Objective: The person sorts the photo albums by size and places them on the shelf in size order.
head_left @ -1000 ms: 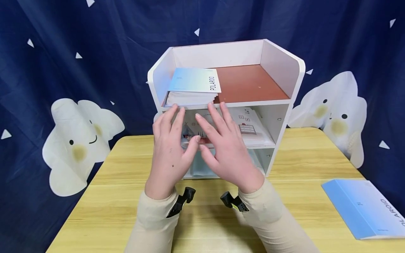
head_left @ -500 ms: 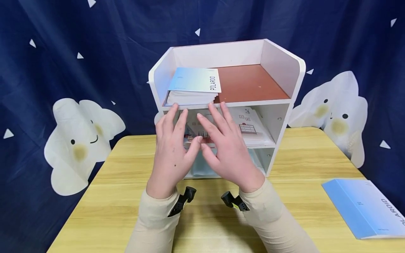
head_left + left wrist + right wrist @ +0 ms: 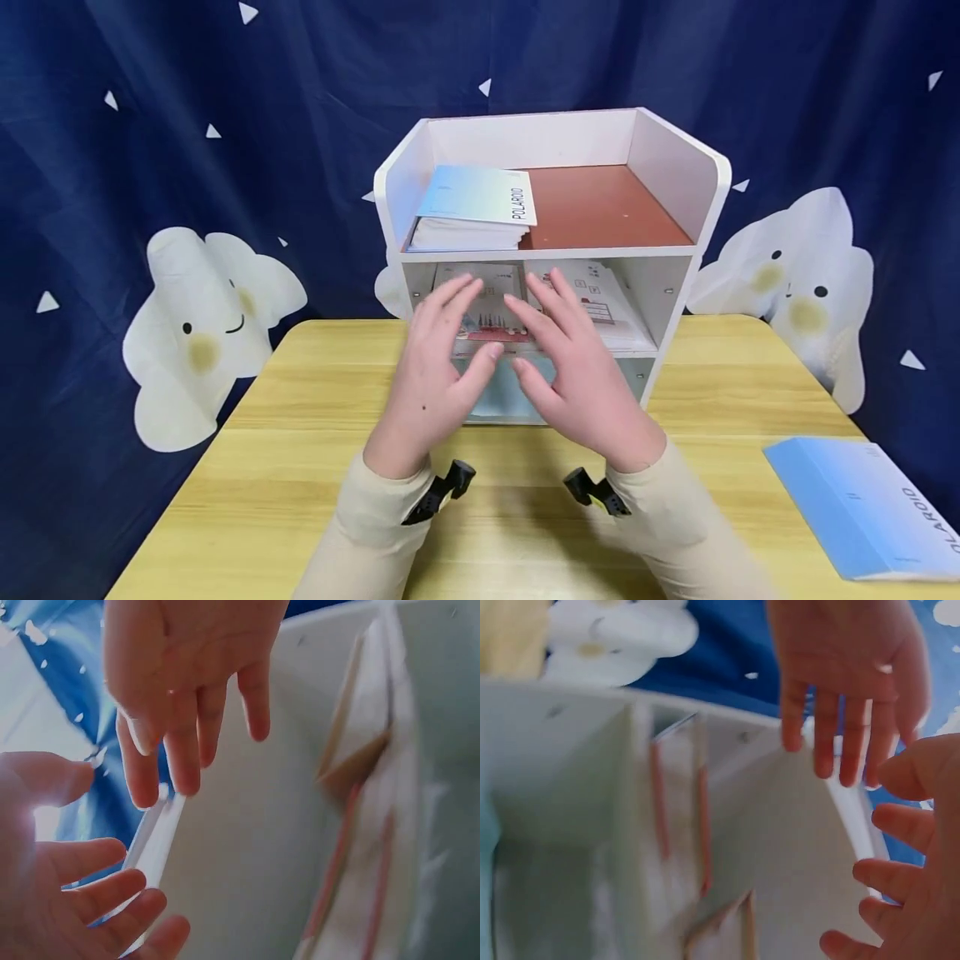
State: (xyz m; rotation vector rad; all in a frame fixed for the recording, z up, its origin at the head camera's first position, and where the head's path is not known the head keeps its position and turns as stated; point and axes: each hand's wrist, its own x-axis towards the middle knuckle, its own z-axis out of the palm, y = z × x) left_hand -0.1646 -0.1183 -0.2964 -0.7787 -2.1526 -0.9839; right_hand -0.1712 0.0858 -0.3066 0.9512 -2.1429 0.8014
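Note:
My left hand [image 3: 438,367] hovers before the middle compartment of a small white shelf unit [image 3: 558,254], fingers spread and holding nothing. Beside it is my right hand [image 3: 581,371], likewise spread, with its thumb close to the left thumb but apart. Behind the hands, a printed booklet with a red lower edge [image 3: 491,321] and a stack of white printed booklets [image 3: 603,304] lie in the middle compartment, partly hidden. On the top board, at the left, rests a pile with a blue-to-white POLAROID cover [image 3: 476,193]. Both wrist views show the palms with nothing in them.
A blue POLAROID booklet or box [image 3: 866,508] lies at the right of the wooden table [image 3: 315,467]. Something flat and pale blue [image 3: 506,390] sits in the lowest compartment. A dark blue curtain [image 3: 315,75] with cloud figures hangs behind.
Both hands have drawn down and back from the top board's front edge and moved slightly apart. The head view has shifted a little. The booklets stay in place.

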